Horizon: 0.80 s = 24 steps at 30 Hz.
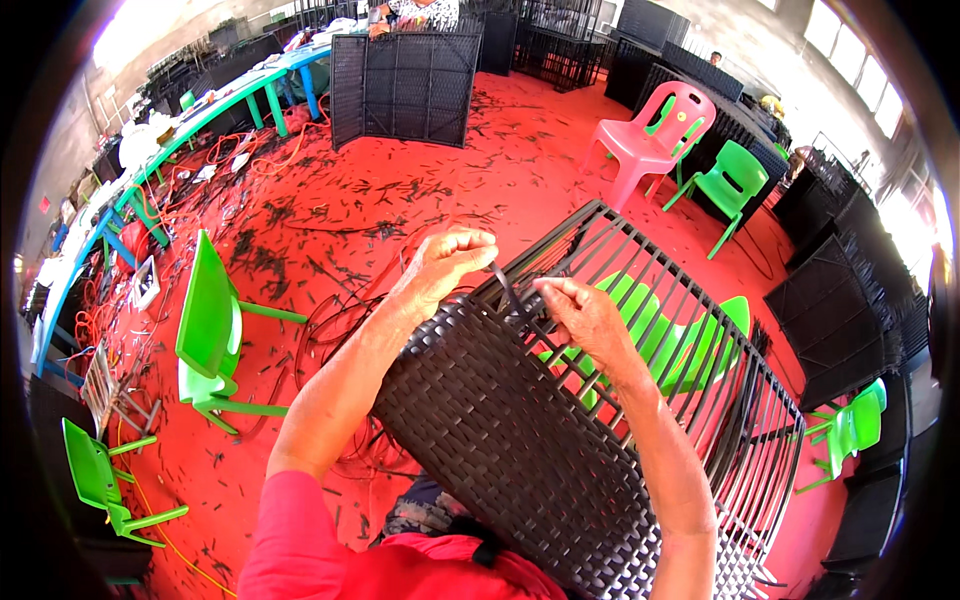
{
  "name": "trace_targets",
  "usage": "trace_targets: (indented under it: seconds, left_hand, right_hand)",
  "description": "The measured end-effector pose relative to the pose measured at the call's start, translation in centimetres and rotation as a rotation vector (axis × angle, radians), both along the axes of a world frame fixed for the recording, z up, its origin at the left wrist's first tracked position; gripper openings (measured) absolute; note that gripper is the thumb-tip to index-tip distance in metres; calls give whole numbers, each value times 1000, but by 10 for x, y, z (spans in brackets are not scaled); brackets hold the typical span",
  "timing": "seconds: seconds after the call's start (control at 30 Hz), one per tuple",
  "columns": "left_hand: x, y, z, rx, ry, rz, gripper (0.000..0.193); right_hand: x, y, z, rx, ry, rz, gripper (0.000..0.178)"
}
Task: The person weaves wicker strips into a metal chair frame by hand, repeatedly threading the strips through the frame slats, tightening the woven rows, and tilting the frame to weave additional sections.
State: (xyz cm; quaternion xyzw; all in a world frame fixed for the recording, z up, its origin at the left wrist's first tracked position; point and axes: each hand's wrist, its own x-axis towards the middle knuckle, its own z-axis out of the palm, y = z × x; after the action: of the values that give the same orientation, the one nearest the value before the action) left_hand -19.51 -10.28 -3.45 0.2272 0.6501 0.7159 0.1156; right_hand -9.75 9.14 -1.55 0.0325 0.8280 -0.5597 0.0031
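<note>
In front of me lies a black metal frame with many parallel bars (770, 390), its near side covered in black wicker weave (500, 410). My left hand (448, 264) is above the frame's far left corner, thumb and fingers pinched on a dark flat weaving strip (507, 287). The strip runs down toward the bars beside the edge of the weave. Close by on the right, my right hand (582, 318) is closed in a pinch over the bars; what its fingertips hold is hidden. Beneath the bars, green chairs (660, 335) show through.
Green chairs stand at left (208, 330), lower left (95, 480) and right (850, 435). A pink chair (650, 140) stands beyond the frame. Cut strips and loose cords (270, 250) litter the red floor. A long blue-green table (180, 130) lines the left; a black woven panel (415, 90) stands ahead.
</note>
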Motion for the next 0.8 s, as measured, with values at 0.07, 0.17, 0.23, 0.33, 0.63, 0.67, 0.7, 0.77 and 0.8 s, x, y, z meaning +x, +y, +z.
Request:
trace_targets:
  seconds: [0.07,0.17,0.23,0.33,0.63,0.67,0.7,0.77,0.8]
  left_hand:
    - [-2,-2,-2,75,13,-1,24]
    - [-3,-2,-3,22,-70,-77,23]
    - [-5,1,-13,-124,-55,-94,24]
    - [-7,0,-16,-310,97,-33,32]
    - [-6,1,-14,-290,14,164,29]
    - [-9,0,-18,-291,15,167,29]
    - [-14,-2,-24,-331,-15,152,29]
    - [-18,-2,-28,-367,-44,137,30]
    - [-19,-1,-28,-351,-97,132,29]
  right_hand:
    - [-5,-15,2,-136,-64,59,32]
    - [-12,-18,-15,-342,-127,80,26]
    - [-17,-9,-31,-545,-205,51,23]
    - [-11,-14,-30,-531,-150,65,25]
    - [-12,4,-27,-603,84,-162,31]
    - [-13,6,-28,-610,108,-182,31]
    - [-12,7,-28,-611,108,-178,31]
    - [-11,8,-28,-592,119,-224,30]
    - [-11,9,-28,-590,108,-228,30]
